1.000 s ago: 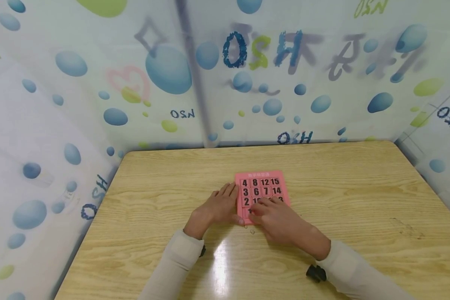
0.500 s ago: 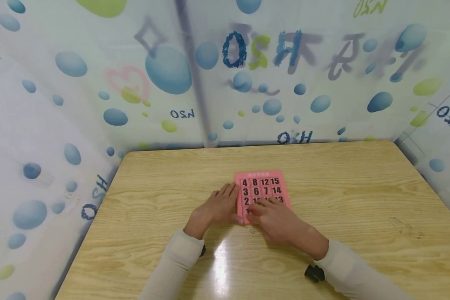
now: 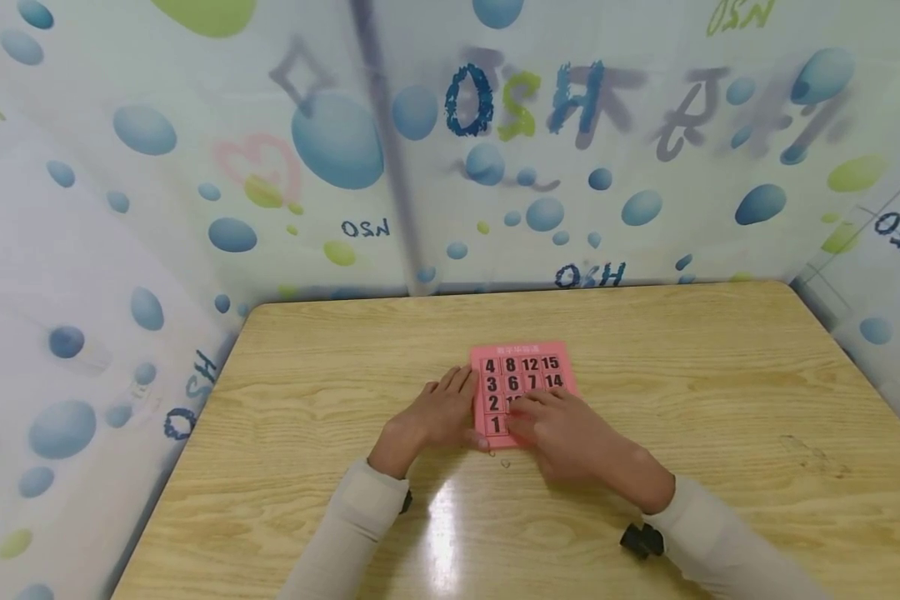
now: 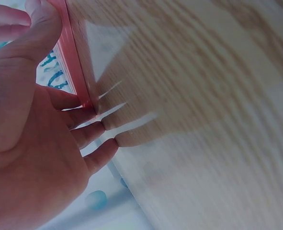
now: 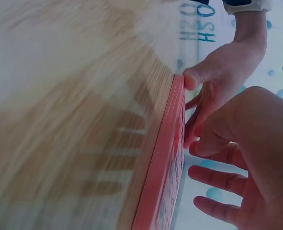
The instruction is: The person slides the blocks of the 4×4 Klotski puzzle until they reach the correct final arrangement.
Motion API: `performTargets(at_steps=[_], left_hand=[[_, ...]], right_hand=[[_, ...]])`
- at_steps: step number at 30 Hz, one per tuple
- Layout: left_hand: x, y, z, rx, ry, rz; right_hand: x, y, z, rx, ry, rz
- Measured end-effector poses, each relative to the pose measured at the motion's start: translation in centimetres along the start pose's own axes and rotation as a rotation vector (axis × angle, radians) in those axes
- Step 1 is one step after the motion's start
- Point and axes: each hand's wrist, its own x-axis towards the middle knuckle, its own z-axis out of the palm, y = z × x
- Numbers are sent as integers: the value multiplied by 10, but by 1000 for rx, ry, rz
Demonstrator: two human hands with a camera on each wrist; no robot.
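A pink number sliding puzzle (image 3: 512, 383) lies flat on the wooden table, its black-numbered tiles partly covered at the lower right. My left hand (image 3: 437, 415) rests against its left side, fingers nearly straight and thumb at the near left corner. In the left wrist view, those fingertips (image 4: 100, 125) meet the tabletop beside the pink edge (image 4: 73, 57). My right hand (image 3: 566, 433) is over the lower right tiles, thumb and index finger close together at the tile face. The right wrist view shows its other fingers (image 5: 215, 179) loosely spread above the puzzle's face.
Wood-grain table (image 3: 330, 358) surrounds the puzzle. A pale curtain (image 3: 270, 242) printed with blue and green drops stands behind and beside the table. Dark wrist devices show under both cuffs, the right one (image 3: 641, 540) most clearly.
My right hand has shifted slightly right and away from the 1 tile, which now shows in full at the lower left. My left hand stays put.
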Motion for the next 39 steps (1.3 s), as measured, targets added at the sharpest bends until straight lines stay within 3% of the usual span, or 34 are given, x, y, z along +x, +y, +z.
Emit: performTargets(at_steps=[5, 19, 39], left_hand=[[0, 0, -1, -2, -3, 5], [-1, 2, -3, -16, -16, -1], [-1, 2, -3, -12, -9, 0]], right_hand=[[-8, 8, -1, 6, -26, 9], [-27, 25, -2, -2, 6, -17], [-31, 23, 5, -20, 25, -8]])
